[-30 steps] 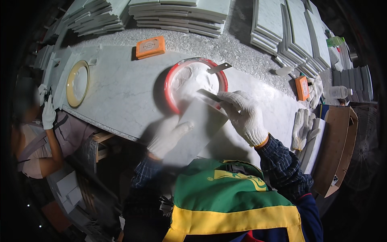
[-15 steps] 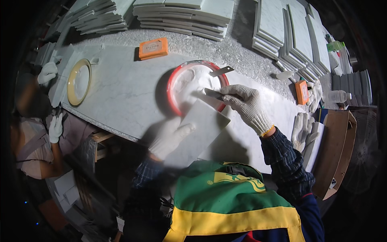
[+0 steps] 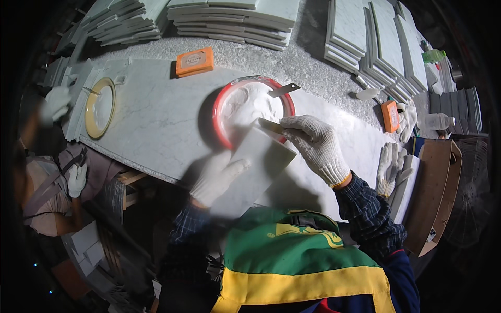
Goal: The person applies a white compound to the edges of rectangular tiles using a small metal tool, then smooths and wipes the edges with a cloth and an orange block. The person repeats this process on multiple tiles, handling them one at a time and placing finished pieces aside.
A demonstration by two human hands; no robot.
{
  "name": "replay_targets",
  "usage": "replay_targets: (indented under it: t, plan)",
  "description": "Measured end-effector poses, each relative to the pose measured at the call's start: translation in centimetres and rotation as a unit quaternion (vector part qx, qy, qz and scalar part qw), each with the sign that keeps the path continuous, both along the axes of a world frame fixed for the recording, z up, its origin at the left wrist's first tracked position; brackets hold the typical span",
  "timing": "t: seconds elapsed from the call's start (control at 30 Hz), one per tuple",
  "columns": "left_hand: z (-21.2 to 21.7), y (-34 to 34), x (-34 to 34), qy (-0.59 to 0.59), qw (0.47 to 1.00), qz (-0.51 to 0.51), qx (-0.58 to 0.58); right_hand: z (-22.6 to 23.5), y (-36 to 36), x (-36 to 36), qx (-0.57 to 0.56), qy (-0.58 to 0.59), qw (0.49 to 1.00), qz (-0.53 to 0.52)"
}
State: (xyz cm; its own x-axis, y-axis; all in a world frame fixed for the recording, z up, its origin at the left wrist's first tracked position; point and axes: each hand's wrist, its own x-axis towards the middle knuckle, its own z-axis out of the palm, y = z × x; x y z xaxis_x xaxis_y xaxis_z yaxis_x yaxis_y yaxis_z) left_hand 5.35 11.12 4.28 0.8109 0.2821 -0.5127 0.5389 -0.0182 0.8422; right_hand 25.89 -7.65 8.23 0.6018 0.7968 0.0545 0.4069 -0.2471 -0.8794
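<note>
My left hand (image 3: pixel 216 178), in a white knit glove, grips the left edge of a pale marble tile (image 3: pixel 261 164), its thumb lying over the top face. The tile is held tilted at the near side of a red-rimmed bowl (image 3: pixel 217 122) of white paste (image 3: pixel 248 107). My right hand (image 3: pixel 315 146), gloved too, pinches a flat metal scraper blade (image 3: pixel 270 124). That blade lies just over the tile's far edge, beside the paste; whether it touches the tile I cannot tell. A second blade (image 3: pixel 284 90) with a hole leans on the bowl's far right rim.
Tile stacks (image 3: pixel 235 26) line the far side, more (image 3: pixel 349 31) at far right. Orange blocks (image 3: pixel 194 61) lie on the table. Loose gloves (image 3: pixel 389 167) and a cardboard box (image 3: pixel 436 193) are at right. A co-worker's gloved hand (image 3: pixel 76 180) is left, near a yellow-rimmed bowl (image 3: pixel 91 122).
My right hand has shifted slightly left and down, and the scraper blade has turned, showing a lighter face. The tile stays nearly still. At left, a blade now shows at the yellow-rimmed bowl.
</note>
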Motion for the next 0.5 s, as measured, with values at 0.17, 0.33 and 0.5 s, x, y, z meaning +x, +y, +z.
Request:
replay_targets:
  t: [0.17,0.33,0.5]
  plan:
    - [-0.1,-0.1,0.0,-0.009,1.0,0.002,-0.001,0.5,-0.1,0.0,-0.075,-0.227,0.971,0.015]
    - [-0.3,0.2,0.0,0.013,1.0,-0.014,0.014,0.7,-0.6,0.5,-0.035,-0.273,0.961,-0.01]
    - [-0.4,0.0,-0.1,-0.018,1.0,-0.007,0.013,0.1,-2.5,0.7,-0.036,0.216,0.974,-0.053]
